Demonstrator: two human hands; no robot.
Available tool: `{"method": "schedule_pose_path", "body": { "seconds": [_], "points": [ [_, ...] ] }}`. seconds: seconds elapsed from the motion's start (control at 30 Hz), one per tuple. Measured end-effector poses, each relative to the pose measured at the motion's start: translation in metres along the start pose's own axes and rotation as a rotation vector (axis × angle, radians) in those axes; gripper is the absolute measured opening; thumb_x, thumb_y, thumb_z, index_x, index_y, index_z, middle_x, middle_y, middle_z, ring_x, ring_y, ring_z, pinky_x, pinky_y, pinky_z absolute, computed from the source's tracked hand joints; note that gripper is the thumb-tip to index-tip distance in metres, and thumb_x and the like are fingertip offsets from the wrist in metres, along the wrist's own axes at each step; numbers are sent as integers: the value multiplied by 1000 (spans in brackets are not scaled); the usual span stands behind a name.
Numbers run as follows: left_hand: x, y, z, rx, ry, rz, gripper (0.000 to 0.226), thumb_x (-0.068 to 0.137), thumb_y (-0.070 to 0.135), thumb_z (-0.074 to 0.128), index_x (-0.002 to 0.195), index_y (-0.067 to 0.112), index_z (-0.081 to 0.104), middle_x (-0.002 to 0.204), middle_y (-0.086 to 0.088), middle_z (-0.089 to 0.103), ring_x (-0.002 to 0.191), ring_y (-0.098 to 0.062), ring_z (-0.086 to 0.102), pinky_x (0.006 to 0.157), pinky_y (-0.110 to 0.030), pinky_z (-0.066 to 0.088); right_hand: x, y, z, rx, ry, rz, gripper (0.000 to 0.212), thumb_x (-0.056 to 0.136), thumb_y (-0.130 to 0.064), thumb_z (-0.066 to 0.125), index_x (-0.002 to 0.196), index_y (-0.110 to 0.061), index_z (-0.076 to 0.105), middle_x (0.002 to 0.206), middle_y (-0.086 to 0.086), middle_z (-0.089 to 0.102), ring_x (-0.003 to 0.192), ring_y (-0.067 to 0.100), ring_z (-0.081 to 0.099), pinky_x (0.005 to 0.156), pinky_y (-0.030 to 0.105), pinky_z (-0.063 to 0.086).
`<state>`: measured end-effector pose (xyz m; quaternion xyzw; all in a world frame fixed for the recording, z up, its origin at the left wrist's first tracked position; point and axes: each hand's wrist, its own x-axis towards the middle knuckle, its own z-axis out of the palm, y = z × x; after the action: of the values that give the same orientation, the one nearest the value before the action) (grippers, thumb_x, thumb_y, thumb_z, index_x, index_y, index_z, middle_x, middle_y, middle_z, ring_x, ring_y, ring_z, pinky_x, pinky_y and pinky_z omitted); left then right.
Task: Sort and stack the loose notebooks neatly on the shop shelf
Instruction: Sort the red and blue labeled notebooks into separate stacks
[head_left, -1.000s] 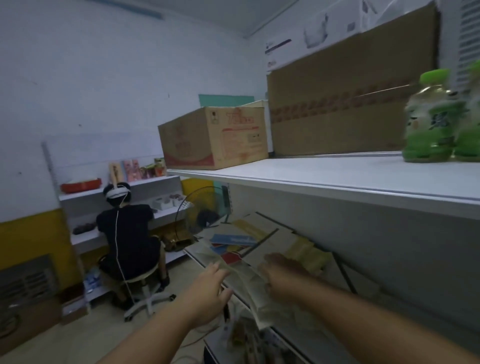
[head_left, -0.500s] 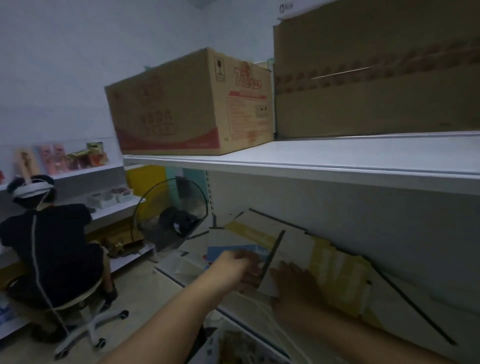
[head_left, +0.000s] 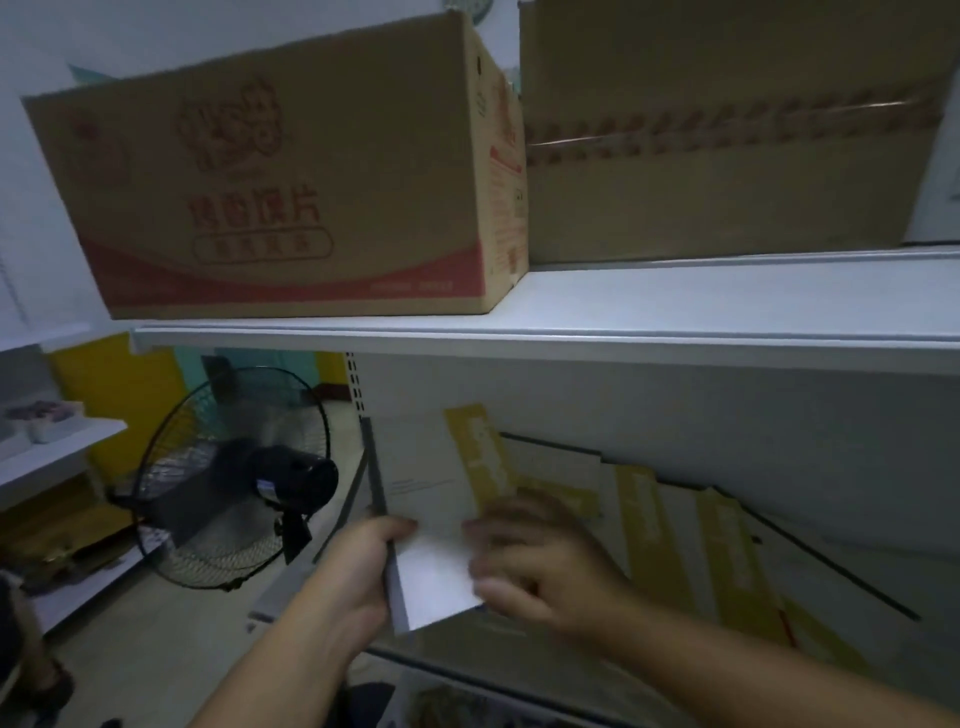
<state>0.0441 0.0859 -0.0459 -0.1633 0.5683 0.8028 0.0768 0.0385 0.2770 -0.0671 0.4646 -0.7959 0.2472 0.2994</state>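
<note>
Notebook raised at the left end of the lower shelf: half a second ago both hands were down among the spread covers; now the left hand grips the white book's spine edge, thumb on top. The right hand meets its right edge, too blurred to tell whether the fingers grip. Sorting looks under way, as the yellow-banded notebooks lie fanned to the right, unstacked. The upper shelf caps headroom, and a fan stands just past the open left end.

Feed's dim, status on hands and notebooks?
Left hand grips white notebook at left edge. Right hand at its right edge, blurred. Yellow-striped notebooks lean alongside. Nothing blocking.
</note>
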Motion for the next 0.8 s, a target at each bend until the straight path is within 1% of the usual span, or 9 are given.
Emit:
{"method": "schedule_pose_path", "body": {
  "seconds": [0.07, 0.1, 0.2, 0.27, 0.37, 0.5, 0.6, 0.67, 0.8],
  "points": [
    [3, 11, -19, 68, 93, 53, 22, 91, 6, 47, 111, 6, 54, 97, -25, 62, 86, -40, 59, 68, -43, 50, 21, 26, 2, -14, 43, 246, 26, 90, -33, 53, 86, -14, 71, 99, 6, 66, 96, 21, 56, 81, 36, 49],
    [4, 15, -27, 107, 118, 63, 18, 91, 7, 48, 108, 7, 55, 92, -23, 61, 81, -39, 59, 63, -41, 49, 28, 40, 5, -5, 1, 410, 28, 90, -35, 55, 99, -13, 69, 113, 10, 62, 106, 23, 54, 87, 41, 48],
    [-3, 21, -40, 226, 133, 16, 15, 88, 8, 49, 101, 5, 56, 77, -21, 61, 70, -37, 59, 53, -35, 48, 31, 74, 17, -103, -475, 892, 75, 85, -56, 56, 145, -18, 31, 156, 8, 16, 142, 28, 20, 114, 49, 22],
    [-6, 20, -47, 292, 115, -36, 16, 86, 8, 51, 100, 3, 57, 72, -21, 61, 68, -36, 60, 52, -34, 48, 25, 89, 27, -203, -544, 926, 63, 87, -56, 51, 135, -16, 41, 146, 11, 36, 132, 31, 36, 105, 47, 33],
    [-3, 18, -52, 337, 123, -64, 15, 85, 9, 52, 96, 1, 58, 60, -18, 62, 64, -35, 60, 49, -32, 49, 21, 102, 34, -337, -445, 785, 27, 93, -32, 48, 109, -14, 59, 115, 10, 60, 107, 28, 54, 82, 33, 43],
    [0, 19, -61, 352, 149, -101, 21, 83, 12, 55, 100, 0, 56, 66, -19, 61, 66, -35, 60, 49, -32, 49, 18, 101, 26, -438, -420, 709, 19, 95, -23, 45, 106, -15, 59, 111, 11, 62, 103, 27, 57, 77, 31, 41],
    [8, 21, -71, 356, 145, -115, 30, 82, 15, 58, 105, -3, 55, 75, -22, 59, 67, -36, 61, 53, -34, 49, 20, 103, 13, -392, 72, 593, 18, 92, -9, 47, 94, -5, 64, 90, 18, 68, 81, 33, 66, 67, 34, 51],
    [13, 21, -71, 279, 100, -116, 41, 80, 24, 61, 110, -4, 59, 86, -25, 64, 77, -39, 64, 65, -40, 50, 21, 104, 5, -404, 371, 278, 29, 93, -11, 40, 87, 0, 66, 74, 19, 68, 66, 32, 66, 58, 35, 54],
    [23, 21, -73, 97, -38, -114, 66, 77, 60, 57, 117, 8, 66, 121, -24, 62, 113, -44, 56, 103, -52, 39, 22, 70, 6, -161, 295, -143, 53, 104, -31, 21, 87, -2, 63, 80, 16, 66, 84, 20, 49, 77, 32, 42]
  ]
}}
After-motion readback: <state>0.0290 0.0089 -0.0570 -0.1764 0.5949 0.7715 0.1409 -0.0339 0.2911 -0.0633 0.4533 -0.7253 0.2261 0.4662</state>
